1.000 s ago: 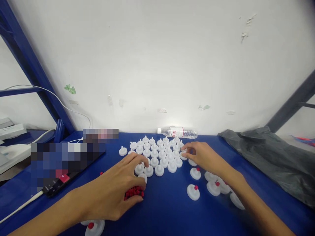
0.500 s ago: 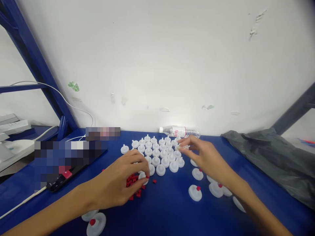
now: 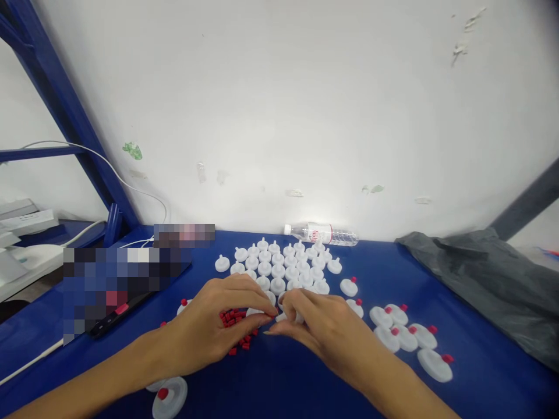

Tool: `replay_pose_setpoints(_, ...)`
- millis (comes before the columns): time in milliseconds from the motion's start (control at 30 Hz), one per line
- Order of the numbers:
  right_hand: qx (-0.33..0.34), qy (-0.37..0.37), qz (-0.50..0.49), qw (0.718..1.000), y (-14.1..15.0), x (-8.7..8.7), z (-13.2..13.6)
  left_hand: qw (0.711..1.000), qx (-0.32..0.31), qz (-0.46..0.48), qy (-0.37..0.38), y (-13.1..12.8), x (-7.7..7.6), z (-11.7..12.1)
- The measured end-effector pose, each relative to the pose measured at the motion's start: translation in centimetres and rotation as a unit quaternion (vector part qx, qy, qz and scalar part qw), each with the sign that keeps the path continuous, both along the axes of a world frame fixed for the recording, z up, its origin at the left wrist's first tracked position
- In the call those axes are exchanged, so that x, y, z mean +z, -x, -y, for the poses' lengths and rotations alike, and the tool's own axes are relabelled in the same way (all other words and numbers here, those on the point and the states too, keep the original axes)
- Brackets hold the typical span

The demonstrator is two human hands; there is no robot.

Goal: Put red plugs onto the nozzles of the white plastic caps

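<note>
My left hand point(image 3: 229, 317) is closed in a pinch above a pile of small red caps point(image 3: 231, 318). A red cap showed at its fingertips half a second ago; the fingers now mostly hide it. My right hand point(image 3: 317, 323) is closed round a white round plastic piece with a nozzle point(image 3: 299, 318), partly covered by the fingers. The fingertips of both hands nearly meet. Behind them stands a cluster of similar white pieces point(image 3: 278, 271), nozzles up. To the right lie several white pieces with red caps on their nozzles point(image 3: 386, 338); another capped piece point(image 3: 171, 398) is at the lower left.
A clear plastic bottle point(image 3: 321, 234) lies along the wall at the back of the blue table point(image 3: 288, 384). Dark grey plastic sheeting point(image 3: 471, 279) covers the right side. A blurred-out dark object point(image 3: 131, 291) and white cables point(image 3: 39, 361) are on the left.
My right hand has moved from the back of the cluster toward me and left, bringing a white piece to my left hand. The loose red cap beside the pile is no longer visible.
</note>
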State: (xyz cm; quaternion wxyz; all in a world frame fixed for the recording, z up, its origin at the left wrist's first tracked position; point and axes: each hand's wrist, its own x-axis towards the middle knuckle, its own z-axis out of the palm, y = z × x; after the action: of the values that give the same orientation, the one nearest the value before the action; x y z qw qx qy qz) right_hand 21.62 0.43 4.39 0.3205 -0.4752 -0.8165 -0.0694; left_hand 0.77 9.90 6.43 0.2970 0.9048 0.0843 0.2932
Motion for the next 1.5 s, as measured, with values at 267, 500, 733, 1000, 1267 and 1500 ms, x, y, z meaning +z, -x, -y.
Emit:
replay_pose_setpoints(267, 0.007, 0.101, -0.056, 0.993, 0.0, -0.7, 0.2, 0.999, 0.003, 0.039, -0.025, -0.1, -0.8, 0.1)
replay_pose_setpoints(500, -0.014, 0.056, 0.044, 0.997, 0.3, -0.8, 0.2, 0.992, 0.049, 0.059, -0.101, 0.0, -0.8, -0.3)
replay_pose_setpoints(733, -0.025, -0.098, 0.157, 0.982, 0.9, -1.0, -0.2, 0.988, 0.034, 0.04, -0.147, -0.2, -0.9, -0.5)
replay_pose_setpoints(1000, -0.028, -0.139, 0.184, 0.972, 1.4, -1.2, 0.2, 0.957, 0.057, -0.051, -0.281, 0.5, -2.0, -0.2)
replay_pose_setpoints(1267, -0.028, -0.167, 0.175, 0.97, 2.2, -1.3, 0.4, 0.975, 0.042, -0.061, -0.207, 0.3, -1.3, 0.9)
replay_pose_setpoints(1500, -0.031, -0.162, 0.166, 0.972, 2.7, -1.7, 0.5, 0.977, 0.041, -0.068, -0.197, 0.3, -1.0, 1.2)
